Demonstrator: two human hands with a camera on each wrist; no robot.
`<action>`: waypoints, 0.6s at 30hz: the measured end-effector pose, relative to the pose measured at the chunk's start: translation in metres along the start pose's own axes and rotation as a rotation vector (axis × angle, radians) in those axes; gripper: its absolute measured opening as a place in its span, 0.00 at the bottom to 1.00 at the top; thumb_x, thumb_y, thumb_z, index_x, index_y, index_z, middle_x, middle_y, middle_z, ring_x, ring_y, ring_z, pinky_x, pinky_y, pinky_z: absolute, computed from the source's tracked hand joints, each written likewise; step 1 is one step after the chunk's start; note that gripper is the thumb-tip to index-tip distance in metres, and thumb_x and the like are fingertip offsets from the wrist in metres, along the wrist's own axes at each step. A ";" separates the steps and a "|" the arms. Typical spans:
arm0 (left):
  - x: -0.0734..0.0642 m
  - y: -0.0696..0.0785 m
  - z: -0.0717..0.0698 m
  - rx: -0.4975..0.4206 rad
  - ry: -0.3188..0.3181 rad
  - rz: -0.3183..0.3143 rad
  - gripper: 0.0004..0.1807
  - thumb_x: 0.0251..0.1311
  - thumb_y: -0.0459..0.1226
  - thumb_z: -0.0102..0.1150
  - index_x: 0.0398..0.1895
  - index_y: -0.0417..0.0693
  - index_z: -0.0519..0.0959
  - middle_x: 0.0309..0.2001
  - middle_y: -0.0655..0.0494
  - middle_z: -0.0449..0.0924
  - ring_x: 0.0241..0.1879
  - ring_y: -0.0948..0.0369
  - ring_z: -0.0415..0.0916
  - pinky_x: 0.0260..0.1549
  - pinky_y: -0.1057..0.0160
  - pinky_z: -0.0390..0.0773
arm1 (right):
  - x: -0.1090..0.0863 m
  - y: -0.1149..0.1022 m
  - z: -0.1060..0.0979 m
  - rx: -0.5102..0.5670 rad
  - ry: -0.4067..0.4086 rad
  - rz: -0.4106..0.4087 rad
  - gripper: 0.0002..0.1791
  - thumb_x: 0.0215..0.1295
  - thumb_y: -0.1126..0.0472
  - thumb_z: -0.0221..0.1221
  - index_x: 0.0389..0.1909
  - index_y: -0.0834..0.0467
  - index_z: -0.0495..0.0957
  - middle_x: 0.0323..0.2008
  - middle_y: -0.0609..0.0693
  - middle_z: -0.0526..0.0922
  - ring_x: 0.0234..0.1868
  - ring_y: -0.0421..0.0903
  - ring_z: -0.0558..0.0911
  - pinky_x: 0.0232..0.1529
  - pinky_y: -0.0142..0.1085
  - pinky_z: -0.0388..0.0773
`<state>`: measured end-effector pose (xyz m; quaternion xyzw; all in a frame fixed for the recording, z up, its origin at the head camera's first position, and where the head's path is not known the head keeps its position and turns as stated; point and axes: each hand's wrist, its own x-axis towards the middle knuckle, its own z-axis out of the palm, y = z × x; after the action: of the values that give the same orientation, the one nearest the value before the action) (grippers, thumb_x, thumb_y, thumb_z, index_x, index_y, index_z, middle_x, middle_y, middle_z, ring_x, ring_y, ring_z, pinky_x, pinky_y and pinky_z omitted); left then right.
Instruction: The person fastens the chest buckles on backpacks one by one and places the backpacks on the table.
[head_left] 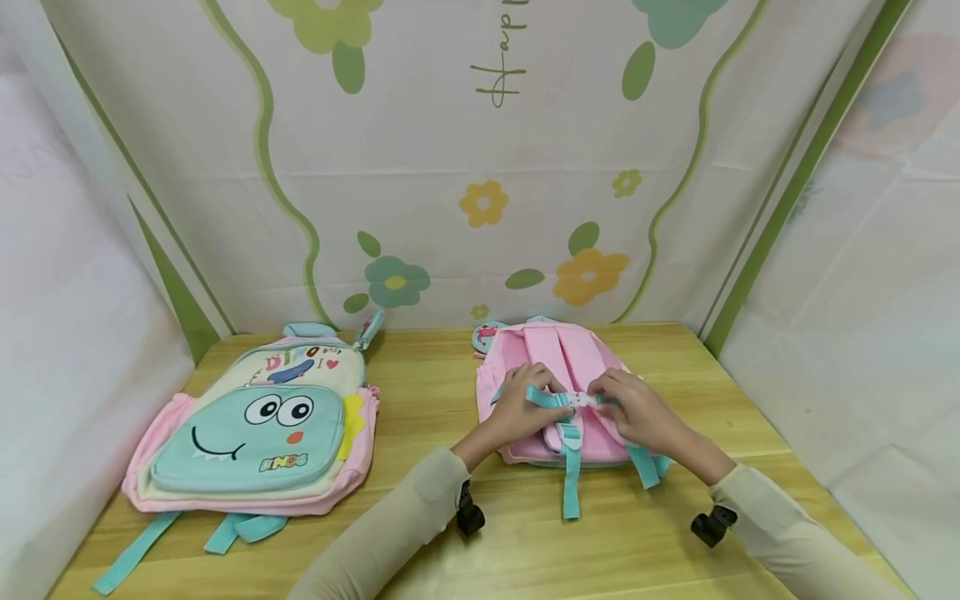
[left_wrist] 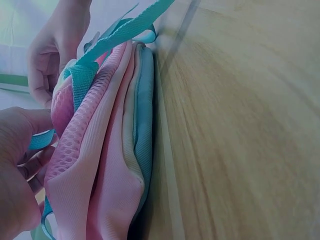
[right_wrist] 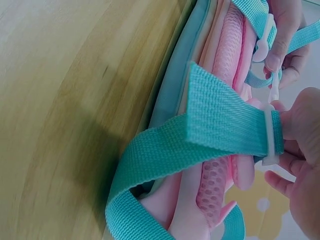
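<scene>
A pink backpack (head_left: 513, 350) lies on its front, its shoulder straps (head_left: 573, 358) facing up. Above the straps, both hands meet at a white plastic buckle (head_left: 581, 400) on teal webbing. The buckle's left side is pinched between the thumb and fingers of my left hand (head_left: 519, 406). My right hand (head_left: 637, 410) pinches its right side; the two halves sit end to end, and whether they are latched cannot be told. In the right wrist view, teal webbing (right_wrist: 225, 115) runs through a white slider (right_wrist: 270, 135) beside the right hand (right_wrist: 306, 170). Loose teal strap ends (head_left: 572, 492) hang toward the near side.
To the left lies a second backpack (head_left: 247, 450), front up, with a teal dinosaur face and pink sides. Its teal straps (head_left: 135, 554) trail over the wooden table (head_left: 420, 433). White flower-printed fabric (head_left: 420, 208) stands behind and along both sides.
</scene>
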<state>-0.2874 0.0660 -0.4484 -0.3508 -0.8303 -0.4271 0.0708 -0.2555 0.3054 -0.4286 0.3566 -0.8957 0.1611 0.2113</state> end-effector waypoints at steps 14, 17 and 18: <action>-0.001 0.003 0.002 0.029 -0.002 0.001 0.12 0.57 0.43 0.75 0.36 0.49 0.82 0.42 0.57 0.81 0.44 0.59 0.71 0.66 0.44 0.63 | -0.002 0.001 0.003 -0.008 0.019 -0.022 0.16 0.53 0.75 0.71 0.41 0.59 0.81 0.38 0.48 0.82 0.38 0.44 0.82 0.39 0.40 0.83; 0.000 0.002 0.003 0.037 0.000 -0.001 0.12 0.57 0.44 0.75 0.36 0.51 0.82 0.42 0.58 0.81 0.43 0.61 0.71 0.66 0.45 0.63 | -0.003 0.001 0.003 -0.008 0.018 -0.020 0.16 0.53 0.76 0.71 0.41 0.58 0.81 0.38 0.48 0.82 0.38 0.45 0.83 0.39 0.40 0.83; 0.000 0.002 0.003 0.035 0.000 -0.001 0.12 0.57 0.44 0.75 0.36 0.51 0.82 0.42 0.58 0.81 0.43 0.61 0.71 0.66 0.45 0.63 | -0.003 0.001 0.003 -0.007 0.017 -0.020 0.16 0.53 0.76 0.71 0.41 0.58 0.81 0.38 0.48 0.82 0.38 0.45 0.82 0.39 0.40 0.83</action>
<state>-0.2856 0.0689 -0.4491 -0.3492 -0.8379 -0.4125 0.0767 -0.2556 0.3063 -0.4327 0.3632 -0.8908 0.1591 0.2219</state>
